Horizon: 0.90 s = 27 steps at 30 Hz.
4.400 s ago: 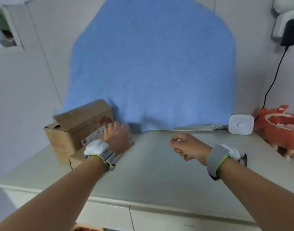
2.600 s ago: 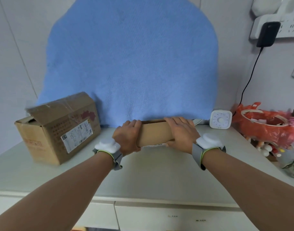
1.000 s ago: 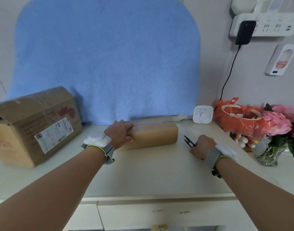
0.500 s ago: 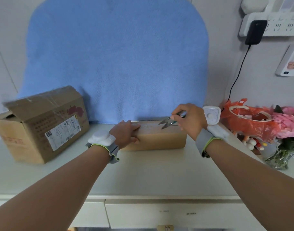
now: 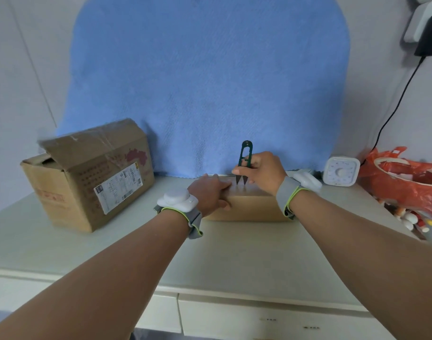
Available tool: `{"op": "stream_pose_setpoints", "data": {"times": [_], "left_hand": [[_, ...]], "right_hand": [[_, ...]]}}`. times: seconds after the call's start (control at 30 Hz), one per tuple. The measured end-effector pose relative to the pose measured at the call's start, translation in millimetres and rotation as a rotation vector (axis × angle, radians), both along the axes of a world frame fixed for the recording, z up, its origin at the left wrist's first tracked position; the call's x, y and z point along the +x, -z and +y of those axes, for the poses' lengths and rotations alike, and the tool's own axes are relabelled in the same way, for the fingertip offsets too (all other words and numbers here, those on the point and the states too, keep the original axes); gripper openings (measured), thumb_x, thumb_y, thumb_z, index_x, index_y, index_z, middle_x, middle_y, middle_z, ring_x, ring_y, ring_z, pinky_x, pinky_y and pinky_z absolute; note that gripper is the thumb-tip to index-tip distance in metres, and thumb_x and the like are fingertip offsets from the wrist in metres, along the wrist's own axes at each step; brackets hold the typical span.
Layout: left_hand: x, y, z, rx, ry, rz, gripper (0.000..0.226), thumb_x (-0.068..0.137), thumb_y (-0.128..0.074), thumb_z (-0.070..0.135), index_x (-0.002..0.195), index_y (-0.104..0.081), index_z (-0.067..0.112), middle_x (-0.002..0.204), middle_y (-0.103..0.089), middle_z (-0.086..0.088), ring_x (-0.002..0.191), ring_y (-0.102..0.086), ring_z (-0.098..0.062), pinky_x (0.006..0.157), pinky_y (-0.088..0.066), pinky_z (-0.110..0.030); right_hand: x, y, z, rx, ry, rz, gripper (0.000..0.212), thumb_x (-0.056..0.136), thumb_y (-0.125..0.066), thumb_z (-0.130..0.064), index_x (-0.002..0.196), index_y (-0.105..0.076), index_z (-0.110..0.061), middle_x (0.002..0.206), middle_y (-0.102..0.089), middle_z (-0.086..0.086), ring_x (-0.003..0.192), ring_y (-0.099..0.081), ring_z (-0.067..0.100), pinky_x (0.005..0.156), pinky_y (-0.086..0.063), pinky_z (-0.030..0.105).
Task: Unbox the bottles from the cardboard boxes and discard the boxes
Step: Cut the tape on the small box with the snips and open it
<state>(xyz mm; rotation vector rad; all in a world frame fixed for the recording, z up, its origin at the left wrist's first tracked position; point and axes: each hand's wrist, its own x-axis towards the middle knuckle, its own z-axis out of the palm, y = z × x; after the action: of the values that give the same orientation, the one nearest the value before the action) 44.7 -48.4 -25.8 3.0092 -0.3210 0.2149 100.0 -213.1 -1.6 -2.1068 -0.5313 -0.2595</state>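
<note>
Two cardboard boxes are sitting on the pale table (image 5: 234, 261). The small box (image 5: 249, 207), long and low, is lying at the centre toward the far edge, and the large box (image 5: 87, 177) is standing well apart on the left with one top flap raised and one shipping label facing the near side.

The left hand (image 5: 207, 192) is pressing down on the left end of the small box, its fingers lying flat across the top and the thumb resting against the near face. The right hand (image 5: 261, 171) is pinching one pair of green snips (image 5: 244, 155) between thumb and curled fingers, holding them upright with both blades pointing down, the tips meeting the top of the small box just beside the left fingertips.

Each wrist is wearing one grey band, two in all, each carrying a white pod.

One blue cloth (image 5: 210, 82) is hanging on the wall behind the boxes. On the far right, one white timer (image 5: 341, 171) is standing next to one orange plastic bag (image 5: 403, 182), and one black plug (image 5: 429, 35) is trailing a cable down the wall toward them.
</note>
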Motion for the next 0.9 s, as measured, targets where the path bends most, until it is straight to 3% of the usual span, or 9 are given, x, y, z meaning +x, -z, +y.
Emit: {"op": "stream_pose_setpoints", "data": {"times": [0.1, 0.2, 0.33, 0.43, 0.5, 0.6, 0.67, 0.8, 0.9], "left_hand": [[1.3, 1.9, 1.6, -0.013, 0.002, -0.006, 0.055, 0.085, -0.066, 0.042, 0.135, -0.052, 0.025, 0.116, -0.055, -0.009, 0.108, -0.048, -0.030, 0.076, -0.035, -0.034], [0.4, 0.6, 1.5, -0.020, 0.002, 0.012, 0.058, 0.086, -0.066, 0.042, 0.140, -0.048, 0.028, 0.116, -0.053, -0.009, 0.109, -0.047, -0.029, 0.082, -0.043, -0.038], [-2.8, -6.5, -4.5, 0.016, -0.050, 0.041, 0.048, 0.086, -0.067, 0.040, 0.131, -0.054, 0.026, 0.114, -0.053, -0.007, 0.113, -0.048, -0.030, 0.088, -0.047, -0.045], [-3.3, -11.0, -12.0, 0.088, -0.089, 0.032, 0.037, 0.086, -0.068, 0.035, 0.119, -0.059, 0.019, 0.113, -0.057, -0.006, 0.114, -0.052, -0.028, 0.105, -0.035, -0.054], [-2.6, -12.5, -16.7, 0.145, -0.097, 0.029, 0.029, 0.087, -0.067, 0.029, 0.111, -0.061, 0.014, 0.112, -0.061, -0.008, 0.114, -0.055, -0.029, 0.111, -0.028, -0.052], [-1.4, -11.2, -28.1, 0.206, -0.117, -0.006, 0.019, 0.090, -0.061, 0.014, 0.108, -0.064, 0.008, 0.111, -0.066, -0.012, 0.108, -0.063, -0.031, 0.090, -0.046, -0.037], [-1.4, -9.1, -32.8, 0.225, -0.101, -0.030, 0.019, 0.092, -0.056, 0.007, 0.108, -0.066, 0.007, 0.112, -0.067, -0.014, 0.104, -0.065, -0.031, 0.075, -0.044, -0.031], [-2.1, -10.3, -34.6, 0.268, -0.115, -0.014, 0.020, 0.093, -0.055, 0.006, 0.109, -0.066, 0.008, 0.112, -0.067, -0.012, 0.104, -0.066, -0.028, 0.074, -0.042, -0.030], [-2.3, -14.9, -35.2, 0.263, -0.135, 0.037, 0.019, 0.089, -0.059, 0.003, 0.105, -0.068, 0.007, 0.107, -0.069, -0.012, 0.098, -0.067, -0.028, 0.076, -0.050, -0.033]], "right_hand": [[3.2, 4.0, 3.4, -0.035, -0.025, 0.019, 0.020, 0.077, -0.080, -0.023, 0.087, -0.076, -0.006, 0.085, -0.076, 0.010, 0.061, -0.065, 0.018, 0.069, -0.060, 0.034], [3.7, 6.2, -1.6, -0.157, -0.049, -0.002, 0.022, 0.080, -0.077, -0.022, 0.088, -0.075, -0.002, 0.090, -0.075, 0.015, 0.079, -0.071, 0.027, 0.078, -0.059, 0.041], [4.6, 4.1, -24.3, -0.159, -0.010, -0.057, 0.018, 0.080, -0.077, -0.024, 0.086, -0.077, -0.006, 0.086, -0.076, 0.009, 0.084, -0.071, 0.025, 0.083, -0.055, 0.040], [6.7, 6.7, -58.7, -0.174, 0.066, -0.083, 0.016, 0.082, -0.075, -0.025, 0.083, -0.076, -0.009, 0.080, -0.075, 0.005, 0.077, -0.069, 0.020, 0.077, -0.054, 0.036], [6.6, 10.1, -72.0, -0.131, 0.086, -0.073, 0.017, 0.084, -0.073, -0.025, 0.084, -0.076, -0.008, 0.077, -0.074, 0.003, 0.070, -0.067, 0.014, 0.069, -0.053, 0.032], [3.5, 13.4, -74.3, -0.102, 0.113, -0.078, 0.018, 0.084, -0.073, -0.025, 0.087, -0.076, -0.008, 0.080, -0.075, 0.005, 0.070, -0.067, 0.016, 0.072, -0.057, 0.034], [2.3, 12.0, -76.1, -0.065, 0.121, -0.060, 0.020, 0.084, -0.073, -0.025, 0.089, -0.075, -0.006, 0.083, -0.074, 0.006, 0.075, -0.068, 0.022, 0.077, -0.058, 0.038], [-1.5, 9.0, -79.4, 0.029, 0.116, 0.012, 0.019, 0.086, -0.072, -0.021, 0.093, -0.074, -0.003, 0.090, -0.074, 0.009, 0.079, -0.072, 0.030, 0.077, -0.060, 0.044], [-4.3, 9.5, -87.0, 0.129, 0.142, 0.054, 0.020, 0.087, -0.070, -0.014, 0.098, -0.069, 0.003, 0.099, -0.071, 0.019, 0.082, -0.070, 0.026, 0.067, -0.062, 0.032]]}}
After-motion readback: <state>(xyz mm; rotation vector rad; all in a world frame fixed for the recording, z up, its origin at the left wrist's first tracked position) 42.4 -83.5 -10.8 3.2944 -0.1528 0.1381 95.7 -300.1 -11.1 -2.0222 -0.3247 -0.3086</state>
